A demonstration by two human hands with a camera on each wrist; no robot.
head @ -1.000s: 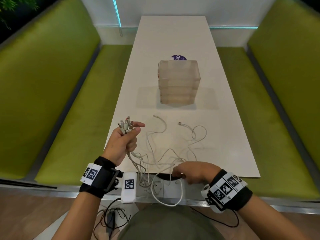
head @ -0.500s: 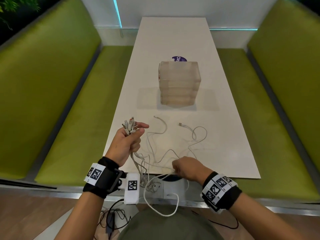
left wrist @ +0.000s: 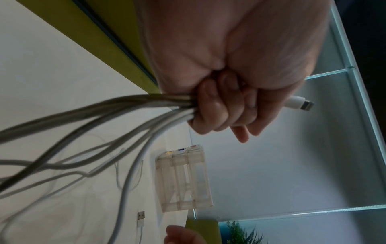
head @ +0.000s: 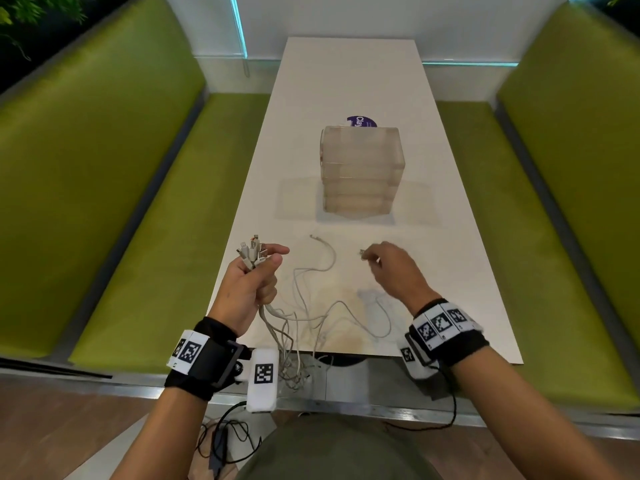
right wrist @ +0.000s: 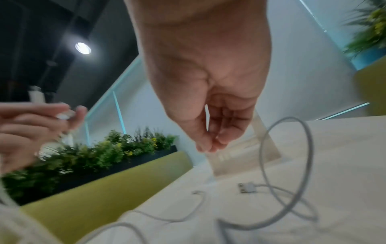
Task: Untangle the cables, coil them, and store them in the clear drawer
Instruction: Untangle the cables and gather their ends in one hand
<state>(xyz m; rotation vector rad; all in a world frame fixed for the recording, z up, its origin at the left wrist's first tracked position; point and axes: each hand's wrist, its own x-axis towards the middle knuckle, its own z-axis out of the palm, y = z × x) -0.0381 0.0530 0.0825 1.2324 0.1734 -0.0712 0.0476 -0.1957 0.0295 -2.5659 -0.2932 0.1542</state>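
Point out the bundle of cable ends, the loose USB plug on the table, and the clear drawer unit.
bundle of cable ends (head: 252, 252), head view, on the plugs above the fist.
loose USB plug (right wrist: 246, 187), right wrist view, on its white body.
clear drawer unit (head: 360, 174), head view, on its front face.

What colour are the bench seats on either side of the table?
The bench seats are olive green, plain with no pattern; the head view shows them best.
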